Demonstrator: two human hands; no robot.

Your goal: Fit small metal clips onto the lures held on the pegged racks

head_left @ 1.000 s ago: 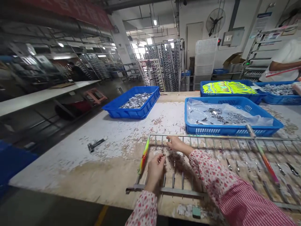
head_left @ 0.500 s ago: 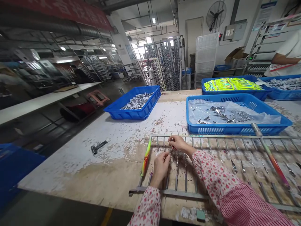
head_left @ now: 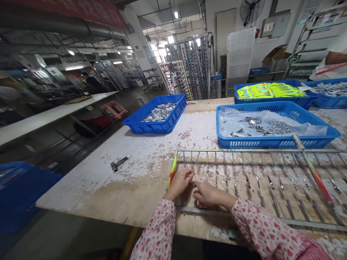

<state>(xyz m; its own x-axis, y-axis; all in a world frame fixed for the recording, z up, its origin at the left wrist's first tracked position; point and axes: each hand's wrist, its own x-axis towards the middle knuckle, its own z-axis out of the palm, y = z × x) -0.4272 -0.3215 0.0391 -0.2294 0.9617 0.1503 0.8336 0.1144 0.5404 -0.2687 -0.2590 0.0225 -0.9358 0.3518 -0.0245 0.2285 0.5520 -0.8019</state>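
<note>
My left hand (head_left: 180, 183) is over the left end of a metal rack (head_left: 244, 150), its fingers curled together in a pinch. Close beside it, my right hand (head_left: 208, 193) bends its fingers near a peg just above the rack's lower rail. Whatever either hand pinches is too small or hidden to make out. Short pegs line both long rails. Shiny fish-shaped metal pieces (head_left: 271, 183) hang between pegs in the middle and right part. The rack's left end bar (head_left: 172, 169) is painted yellow, green and red, partly covered by my left hand.
Behind the rack stands a blue basket (head_left: 235, 143) lined with plastic, holding shiny metal pieces. A blue tray (head_left: 154, 128) of small pale pieces is at back left. A black T-shaped tool (head_left: 119, 164) lies left. A co-worker's arm (head_left: 336, 57) shows at far right.
My right hand has come down from near the upper rail to the lower rail. My left hand has moved up slightly, and the two have swapped heights. The view has shifted a little.
</note>
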